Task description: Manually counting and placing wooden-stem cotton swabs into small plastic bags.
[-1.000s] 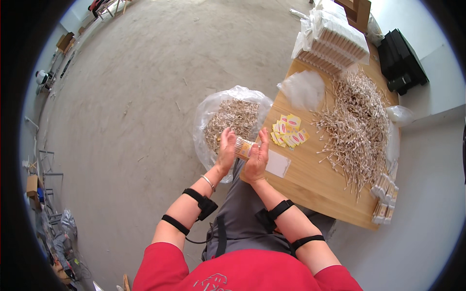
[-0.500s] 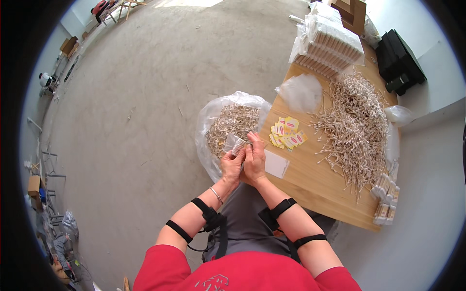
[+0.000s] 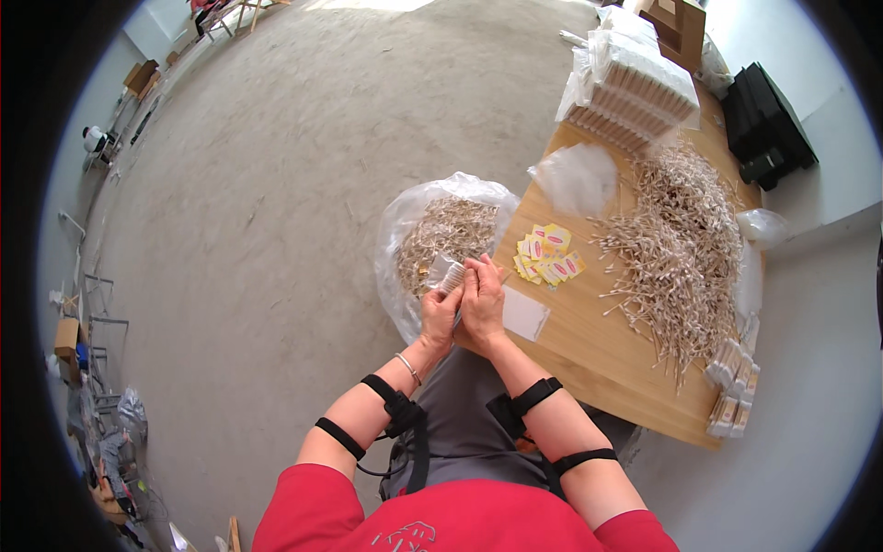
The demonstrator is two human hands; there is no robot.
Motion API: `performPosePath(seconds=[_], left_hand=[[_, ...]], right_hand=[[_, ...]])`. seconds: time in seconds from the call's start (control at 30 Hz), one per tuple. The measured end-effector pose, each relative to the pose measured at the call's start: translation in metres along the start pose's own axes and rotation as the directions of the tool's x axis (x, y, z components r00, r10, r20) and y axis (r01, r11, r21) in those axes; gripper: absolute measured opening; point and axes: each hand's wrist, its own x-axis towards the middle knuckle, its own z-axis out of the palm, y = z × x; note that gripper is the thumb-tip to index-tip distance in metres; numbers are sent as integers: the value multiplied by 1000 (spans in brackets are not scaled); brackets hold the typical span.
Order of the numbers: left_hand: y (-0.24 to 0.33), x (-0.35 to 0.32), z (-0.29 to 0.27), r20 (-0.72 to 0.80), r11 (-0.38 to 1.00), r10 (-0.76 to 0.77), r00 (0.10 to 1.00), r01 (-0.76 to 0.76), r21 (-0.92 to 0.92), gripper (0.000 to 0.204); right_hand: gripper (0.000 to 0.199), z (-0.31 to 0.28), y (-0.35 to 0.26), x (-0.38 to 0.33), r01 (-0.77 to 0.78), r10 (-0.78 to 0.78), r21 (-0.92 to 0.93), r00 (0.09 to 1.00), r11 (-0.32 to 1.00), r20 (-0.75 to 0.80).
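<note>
A small clear bag of cotton swabs is held between my two hands, its swabs side by side. My left hand closes on it from below and left, thumb along the bag. From the right, my right hand presses its curled fingers against the same bag; part of the bag is hidden behind them. Beneath the hands, a large clear plastic sack holds a heap of loose cotton swabs. Yellow and white printed cards lie in a loose pile on the table, right of my hands.
The wooden table carries a white card, flat empty bags, a big swab heap and stacked swab packs. Filled packs lie at its right corner. A black bin stands by the wall.
The fingers of my right hand have drawn in and curled down closer to the bag. My left hand keeps its hold; the whole view has shifted slightly.
</note>
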Motion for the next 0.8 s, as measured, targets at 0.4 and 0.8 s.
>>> performPosePath(seconds=[0.4,0.8], left_hand=[[0,-5,-4,133,980,-46,990,71,-187,28],[-2,-5,4,-26,999,-24,999,25,25,21]], right_hand=[[19,3,3,3,1,-8,-97,997,995,-73],[19,3,-2,4,-5,-1,-99,998,995,-59]])
